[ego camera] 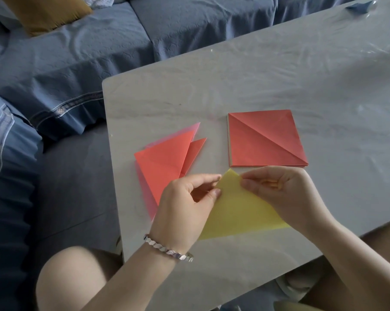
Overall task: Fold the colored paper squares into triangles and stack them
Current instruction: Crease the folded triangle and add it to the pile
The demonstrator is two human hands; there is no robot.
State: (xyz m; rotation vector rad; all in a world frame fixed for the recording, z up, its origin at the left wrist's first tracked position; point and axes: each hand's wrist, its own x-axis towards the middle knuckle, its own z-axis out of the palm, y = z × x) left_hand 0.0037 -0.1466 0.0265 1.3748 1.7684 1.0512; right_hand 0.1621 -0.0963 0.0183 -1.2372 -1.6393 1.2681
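Note:
A yellow paper (pixel 236 209), folded over into a triangle shape, lies at the near edge of the table. My left hand (pixel 185 205) pinches its upper corner from the left with thumb and fingers. From the right, my right hand (pixel 283 189) pinches the same tip. To the left lies a stack of folded red and pink triangles (pixel 165 162), partly hidden under my left hand. Behind my right hand sits a pile of flat squares (pixel 266 140), its top sheet red with a diagonal crease.
The light grey table (pixel 245 81) is covered with wrinkled clear film. A blue sofa (pixel 77 52) with a mustard cushion (pixel 46 12) runs along the left and back. My bare knees sit at the table's near edge.

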